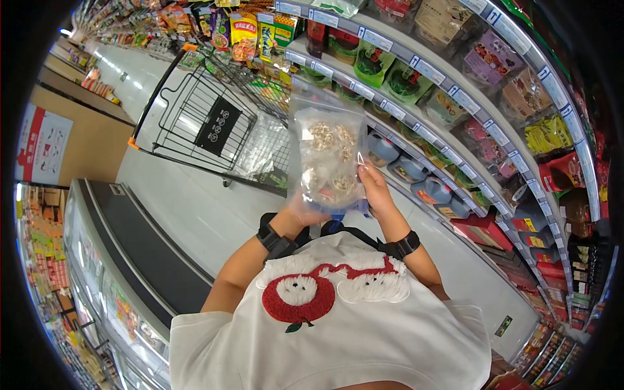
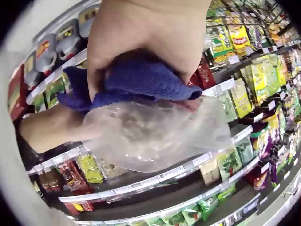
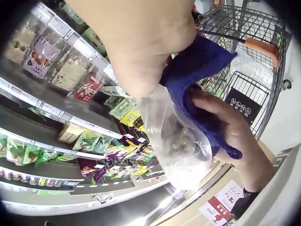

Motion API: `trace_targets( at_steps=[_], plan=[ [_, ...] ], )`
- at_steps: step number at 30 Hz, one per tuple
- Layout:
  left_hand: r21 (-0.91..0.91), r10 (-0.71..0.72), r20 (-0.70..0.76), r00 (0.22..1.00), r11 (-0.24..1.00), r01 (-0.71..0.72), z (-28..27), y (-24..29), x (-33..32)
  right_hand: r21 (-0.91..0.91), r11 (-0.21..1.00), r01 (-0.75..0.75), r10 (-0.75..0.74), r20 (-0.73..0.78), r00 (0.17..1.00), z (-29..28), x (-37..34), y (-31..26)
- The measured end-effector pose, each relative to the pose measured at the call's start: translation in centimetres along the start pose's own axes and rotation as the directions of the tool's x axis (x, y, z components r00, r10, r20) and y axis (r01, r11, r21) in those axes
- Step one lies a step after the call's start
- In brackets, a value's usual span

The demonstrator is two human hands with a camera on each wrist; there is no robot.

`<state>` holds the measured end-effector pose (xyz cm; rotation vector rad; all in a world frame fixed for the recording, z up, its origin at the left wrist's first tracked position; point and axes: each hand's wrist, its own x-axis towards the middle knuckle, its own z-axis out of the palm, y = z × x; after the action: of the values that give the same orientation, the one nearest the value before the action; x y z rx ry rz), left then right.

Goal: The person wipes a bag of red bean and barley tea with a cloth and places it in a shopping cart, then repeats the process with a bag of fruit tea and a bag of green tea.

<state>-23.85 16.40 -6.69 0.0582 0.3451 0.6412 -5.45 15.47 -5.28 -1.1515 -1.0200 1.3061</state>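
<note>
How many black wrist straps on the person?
2. The first strap is on the left wrist, the second strap on the right wrist. Both wrists show in the head view, below the clear bag.

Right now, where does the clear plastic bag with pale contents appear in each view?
Head view: the clear plastic bag with pale contents is just above the middle, right of the black wire shopping cart.
Left wrist view: around the middle, directly below the dark blue textured cloth.
Right wrist view: slightly right of the middle, to the left of most of the cloth.
Shared landmark: the cloth, beside the bag in all three views.
</note>
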Motion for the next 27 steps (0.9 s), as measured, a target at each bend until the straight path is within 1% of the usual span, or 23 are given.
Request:
trace_targets(
  at_steps=[1,3,6,7,8,9,10,11,12,14,15,16,17,18,20,21,22,23,24,26,27],
  plan=[
    [-0.036,-0.024,-0.007,1.000,0.999,0.024,0.3,-0.3,0.1,0.027,0.998,-0.057,0.056,0.017,0.998,0.2,-0.2,-0.3],
    [-0.251,-0.026,0.033,0.999,0.967,0.033,0.8,-0.5,-0.1,0.071,0.982,-0.173,0.169,0.057,0.984,0.1,-0.5,-0.6],
    [-0.172,0.037,0.064,0.997,0.985,-0.026,1.7,0.0,0.2,0.095,0.985,-0.143,0.137,0.069,0.988,-0.1,-0.5,0.2],
    [0.165,0.146,0.074,0.987,0.974,-0.156,0.2,0.3,0.6,0.090,0.985,-0.148,0.144,0.050,0.988,-0.2,-0.5,0.5],
    [0.483,0.253,0.083,0.964,0.836,-0.261,-0.3,0.8,0.7,0.084,0.985,-0.152,0.150,0.031,0.988,-0.5,-0.4,0.8],
    [0.158,0.153,0.104,0.983,0.973,-0.168,-0.6,1.8,0.7,0.077,0.985,-0.157,0.157,0.012,0.988,-0.8,-0.4,1.1],
    [-0.183,0.066,0.158,0.985,0.982,-0.037,0.2,2.8,0.6,0.089,0.980,-0.176,0.178,-0.013,0.984,-1.1,-0.3,1.6],
    [-0.015,0.101,-0.119,0.988,0.995,-0.103,1.2,3.4,0.4,0.098,0.975,-0.197,0.201,-0.034,0.979,-1.3,-0.2,2.1],
    [0.098,0.180,-0.246,0.952,0.982,-0.161,1.7,3.7,0.2,0.105,0.970,-0.219,0.226,-0.052,0.973,-1.6,-0.1,2.6],
    [0.168,0.212,-0.402,0.891,0.973,-0.156,-0.6,5.0,-0.2,0.082,0.939,-0.333,0.339,-0.064,0.939,-1.8,-0.2,3.3],
    [0.361,0.282,-0.421,0.862,0.924,-0.126,-1.8,5.4,-0.3,0.072,0.919,-0.387,0.392,-0.071,0.917,-1.8,-0.1,3.6],
    [0.540,0.352,-0.428,0.833,0.838,-0.076,-2.4,5.7,-0.5,0.061,0.904,-0.422,0.425,-0.052,0.903,-1.6,0.0,4.1],
    [0.698,0.421,-0.417,0.806,0.716,-0.013,-3.0,6.2,-0.7,0.053,0.890,-0.453,0.455,-0.035,0.890,-1.3,0.3,4.5],
    [0.743,0.447,-0.447,0.775,0.668,0.042,-3.4,6.5,-1.0,0.044,0.875,-0.481,0.483,-0.019,0.876,-0.9,0.7,4.8],
    [0.810,0.494,-0.462,0.737,0.573,0.125,-4.0,7.4,-1.8,-0.011,0.893,-0.449,0.449,0.021,0.893,0.7,1.7,5.2],
    [0.810,0.516,-0.460,0.722,0.577,0.104,-4.9,8.1,-2.1,-0.036,0.900,-0.434,0.435,0.039,0.899,1.5,2.3,5.5],
    [0.810,0.538,-0.458,0.708,0.580,0.083,-5.9,8.9,-2.3,-0.104,0.904,-0.415,0.424,0.083,0.902,2.1,3.1,6.0],
    [0.792,0.535,-0.495,0.684,0.602,0.102,-5.7,9.8,-2.7,-0.169,0.905,-0.391,0.413,0.126,0.902,2.6,4.1,6.9],
    [0.828,0.573,-0.494,0.654,0.539,0.153,-6.2,10.7,-2.8,-0.232,0.903,-0.362,0.404,0.168,0.899,3.2,5.0,7.7],
    [0.880,0.649,-0.469,0.599,0.401,0.255,-6.7,13.0,-2.7,-0.248,0.882,-0.401,0.448,0.171,0.878,4.8,6.7,9.1],
    [0.910,0.692,-0.414,0.591,0.299,0.287,-6.9,14.1,-2.6,-0.256,0.869,-0.423,0.472,0.170,0.865,5.6,7.6,9.8]
  ],
)
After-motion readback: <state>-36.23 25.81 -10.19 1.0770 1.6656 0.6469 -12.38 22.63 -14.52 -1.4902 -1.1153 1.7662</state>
